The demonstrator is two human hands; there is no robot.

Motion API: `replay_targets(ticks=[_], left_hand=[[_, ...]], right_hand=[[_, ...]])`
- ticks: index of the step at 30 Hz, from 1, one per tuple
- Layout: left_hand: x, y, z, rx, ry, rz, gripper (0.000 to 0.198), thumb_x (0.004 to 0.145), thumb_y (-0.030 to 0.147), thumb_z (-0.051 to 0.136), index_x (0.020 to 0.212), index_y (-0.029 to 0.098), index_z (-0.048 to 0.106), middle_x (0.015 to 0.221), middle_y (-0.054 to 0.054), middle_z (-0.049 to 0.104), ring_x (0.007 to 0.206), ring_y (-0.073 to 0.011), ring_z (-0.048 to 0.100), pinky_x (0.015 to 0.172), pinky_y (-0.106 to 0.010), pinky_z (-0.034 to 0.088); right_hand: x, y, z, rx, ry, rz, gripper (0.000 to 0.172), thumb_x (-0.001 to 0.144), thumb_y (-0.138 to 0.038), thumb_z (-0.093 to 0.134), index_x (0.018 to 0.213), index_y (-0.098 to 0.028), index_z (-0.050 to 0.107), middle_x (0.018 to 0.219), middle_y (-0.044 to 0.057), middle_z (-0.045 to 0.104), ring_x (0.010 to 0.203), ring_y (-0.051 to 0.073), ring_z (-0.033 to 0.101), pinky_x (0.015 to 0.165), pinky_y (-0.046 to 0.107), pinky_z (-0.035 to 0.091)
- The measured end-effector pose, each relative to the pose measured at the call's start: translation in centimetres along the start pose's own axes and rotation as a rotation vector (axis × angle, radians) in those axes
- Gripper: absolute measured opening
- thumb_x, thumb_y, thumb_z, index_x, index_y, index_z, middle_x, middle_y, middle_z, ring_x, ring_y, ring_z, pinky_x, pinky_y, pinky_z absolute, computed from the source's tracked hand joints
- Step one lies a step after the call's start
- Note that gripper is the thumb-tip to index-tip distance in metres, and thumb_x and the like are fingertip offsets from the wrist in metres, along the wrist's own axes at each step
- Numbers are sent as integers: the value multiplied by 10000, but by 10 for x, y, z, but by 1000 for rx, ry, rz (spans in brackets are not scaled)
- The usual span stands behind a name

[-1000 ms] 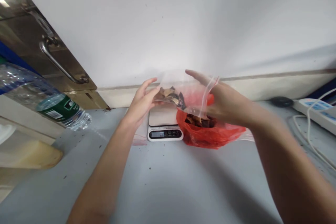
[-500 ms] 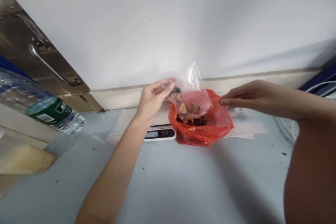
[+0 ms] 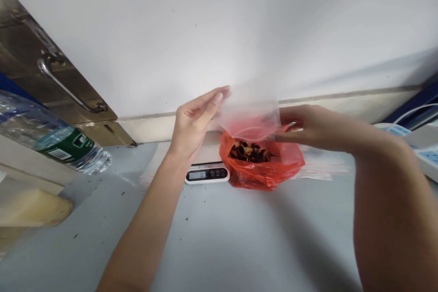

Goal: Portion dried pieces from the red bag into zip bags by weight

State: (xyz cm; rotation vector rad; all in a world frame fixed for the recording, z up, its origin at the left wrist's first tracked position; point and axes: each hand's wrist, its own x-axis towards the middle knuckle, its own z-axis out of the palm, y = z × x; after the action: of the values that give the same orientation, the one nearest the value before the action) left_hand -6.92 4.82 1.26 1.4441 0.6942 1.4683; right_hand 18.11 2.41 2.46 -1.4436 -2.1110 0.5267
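Between my hands, a clear plastic bag (image 3: 249,109) hangs blurred above an open red plastic bag (image 3: 263,175), its curved lower edge turned down. My left hand (image 3: 196,121) pinches its left side between thumb and fingers. At its right edge, my right hand (image 3: 297,123) has its fingers closed on the plastic, partly hidden behind it. Dried brown and tan pieces (image 3: 251,151) lie inside the red bag. Just left of that bag, partly under my left forearm, is a white digital scale (image 3: 207,174) with a lit display.
Flat clear bags (image 3: 323,166) lie right of the red bag, and more (image 3: 155,164) left of the scale. A water bottle (image 3: 68,143) and a yellowish container (image 3: 37,205) are at the left. A white wall (image 3: 171,36) rises behind. A pale device (image 3: 426,150) with cable is at right.
My right hand has moved left from the red bag's rim to the clear bag. The clear bag has tipped over, and the pieces seen in it before no longer show there.
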Motion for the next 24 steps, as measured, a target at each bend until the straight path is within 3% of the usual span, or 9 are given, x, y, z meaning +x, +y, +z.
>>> replay_targets(ticks=[4, 7, 11, 17, 21, 24], left_hand=[[2, -3, -9, 33, 14, -25, 187, 959, 383, 739, 1094, 287, 826, 1244, -34, 792, 1318, -272, 668, 1018, -391, 552], [5, -7, -18, 101, 12, -63, 301, 918, 427, 760, 1165, 258, 791, 1163, -54, 804, 1108, -226, 754, 908, -338, 592], [5, -6, -28, 311, -31, -57, 504, 784, 369, 859, 1246, 221, 721, 897, -16, 796, 819, -183, 766, 767, -292, 607], [1, 1, -35, 425, -181, -91, 245, 733, 336, 857, 873, 189, 720, 827, -17, 785, 787, -204, 764, 795, -326, 606], [2, 6, -43, 490, -260, -141, 355, 704, 457, 911, 858, 184, 744, 835, -29, 786, 830, -212, 751, 816, -326, 587], [3, 6, -46, 459, -220, -118, 405, 769, 567, 865, 824, 187, 735, 788, -29, 759, 763, -189, 721, 757, -311, 579]], right_hand=[[6, -7, 4, 85, -114, 27, 348, 813, -559, 633, 812, -242, 775, 816, 48, 772, 745, 235, 679, 664, 360, 521], [8, -11, 3, 131, -44, 42, 385, 786, -598, 650, 700, -228, 716, 715, 31, 697, 683, 197, 613, 645, 344, 476], [8, -16, 4, 205, 25, 107, 378, 739, -599, 700, 735, -221, 702, 686, 13, 655, 659, 180, 578, 624, 332, 447], [10, -12, 10, 267, -40, 97, 416, 721, -625, 739, 755, -215, 677, 726, 20, 669, 683, 182, 573, 606, 322, 427], [11, -11, 13, 321, 4, 114, 417, 672, -598, 806, 707, -227, 618, 627, -27, 573, 617, 147, 504, 576, 305, 403], [12, -18, 17, 363, 29, 97, 404, 675, -575, 815, 671, -224, 616, 614, -30, 565, 602, 139, 501, 568, 301, 414]])
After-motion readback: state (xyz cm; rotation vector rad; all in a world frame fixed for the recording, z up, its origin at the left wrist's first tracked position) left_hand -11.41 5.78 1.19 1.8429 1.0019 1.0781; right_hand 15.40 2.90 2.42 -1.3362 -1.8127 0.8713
